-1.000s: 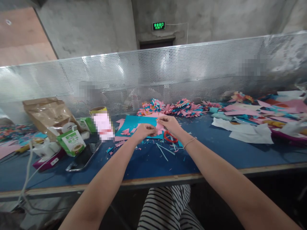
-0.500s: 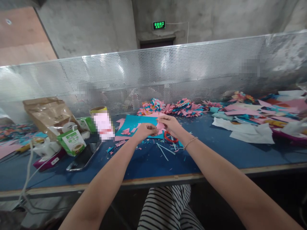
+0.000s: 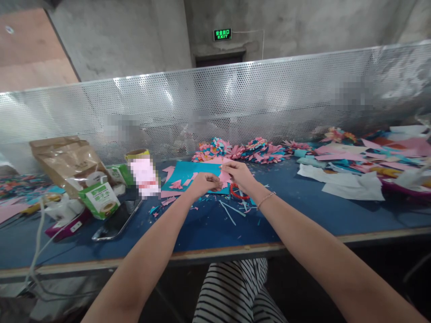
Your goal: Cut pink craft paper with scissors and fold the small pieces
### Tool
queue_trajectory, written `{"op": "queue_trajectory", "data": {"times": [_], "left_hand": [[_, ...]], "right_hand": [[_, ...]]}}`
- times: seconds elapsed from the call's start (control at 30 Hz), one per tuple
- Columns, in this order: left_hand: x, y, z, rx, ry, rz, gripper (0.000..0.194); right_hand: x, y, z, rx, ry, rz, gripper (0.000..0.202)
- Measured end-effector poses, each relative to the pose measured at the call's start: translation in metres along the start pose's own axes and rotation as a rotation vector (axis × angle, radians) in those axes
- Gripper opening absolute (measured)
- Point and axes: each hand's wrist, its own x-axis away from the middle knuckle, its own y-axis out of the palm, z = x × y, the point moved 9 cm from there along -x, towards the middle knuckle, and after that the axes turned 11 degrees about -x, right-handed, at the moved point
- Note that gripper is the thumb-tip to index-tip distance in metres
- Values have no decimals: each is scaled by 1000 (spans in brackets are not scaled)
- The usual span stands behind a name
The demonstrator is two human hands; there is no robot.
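Over a blue sheet (image 3: 182, 169) on the table, my two hands are close together. My right hand (image 3: 237, 174) pinches a piece of pink paper (image 3: 225, 177) between thumb and fingers. Just left of it, my left hand (image 3: 206, 184) has its fingers curled together near the lower edge of that paper; what they grip is too small to tell. Red-handled scissors (image 3: 239, 192) lie below my right hand, partly covered by it. Small pink cuttings (image 3: 175, 184) rest on the blue sheet, and thin pale strips (image 3: 228, 212) lie nearer the front edge.
Pink and blue paper flowers (image 3: 257, 150) are heaped at the back against a perforated metal screen (image 3: 235, 98). To the left stand a brown bag (image 3: 69, 163), a green box (image 3: 100, 199) and a phone (image 3: 117, 222). White tissues (image 3: 350, 185) and paper scraps lie at the right.
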Motion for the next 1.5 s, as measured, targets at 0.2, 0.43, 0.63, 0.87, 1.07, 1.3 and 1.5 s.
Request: {"op": "queue_trajectory", "data": {"times": [0.2,0.43,0.63,0.87,1.07,1.3,1.5], "left_hand": [[-2,0,-9,89,-54,-19,25],[-4,-7,-12,114,-84,74,33],[-5,-13,0,-29,80,150,34],[-5,-13,5,-16,148,133,28],[-5,-14,4,-7,139,163,28],[0,-16,14,-89,185,191,29],[1,-11,14,-127,123,142,28]], "right_hand": [[3,5,-16,247,-116,8,19],[5,15,-16,352,-110,-56,20],[5,15,-16,292,-129,-52,16],[3,10,-12,186,-119,-17,17],[3,6,-11,169,-102,19,19],[3,4,-13,166,-95,40,19],[-1,-3,-12,180,-103,60,27]]}}
